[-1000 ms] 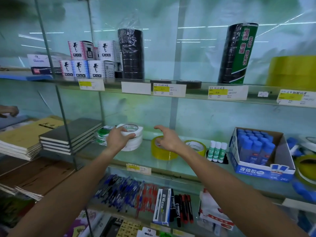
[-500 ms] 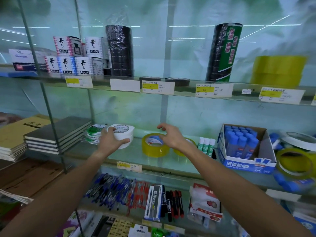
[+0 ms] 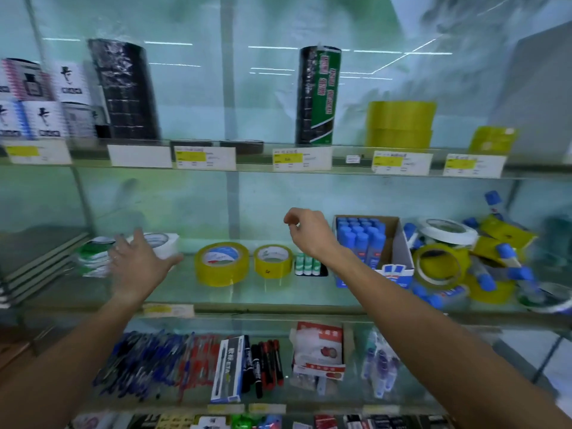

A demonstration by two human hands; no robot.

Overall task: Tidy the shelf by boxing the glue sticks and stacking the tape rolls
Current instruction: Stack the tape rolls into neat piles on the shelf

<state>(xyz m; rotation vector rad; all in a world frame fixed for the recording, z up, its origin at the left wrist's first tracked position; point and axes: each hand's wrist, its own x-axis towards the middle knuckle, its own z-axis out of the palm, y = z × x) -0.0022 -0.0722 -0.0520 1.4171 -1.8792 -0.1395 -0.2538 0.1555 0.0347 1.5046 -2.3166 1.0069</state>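
On the middle glass shelf (image 3: 278,292) my left hand (image 3: 139,267) is open, palm spread just in front of a stack of white tape rolls (image 3: 162,243), not gripping it. My right hand (image 3: 309,233) hovers with loosely curled fingers and holds nothing, above three small green-and-white glue sticks (image 3: 306,264) and beside the cardboard box (image 3: 399,243) of blue-capped glue sticks (image 3: 360,236). Two yellow tape rolls (image 3: 221,263) (image 3: 273,261) lie flat between my hands. At the right is a jumble of a white tape roll (image 3: 448,232), yellow tape rolls (image 3: 439,267) and loose blue glue sticks (image 3: 483,277).
Green-and-white tape rolls (image 3: 93,258) sit left of the white stack. The upper shelf holds tall black tape stacks (image 3: 123,91) (image 3: 318,94), yellow tape (image 3: 400,123) and small boxes. Pens, markers (image 3: 266,363) and packets fill the shelf below. Notebooks lie at far left.
My left hand has let go of the white tape stack and spread open. My right hand has left the yellow roll and moved right towards the glue box. The view swung right.
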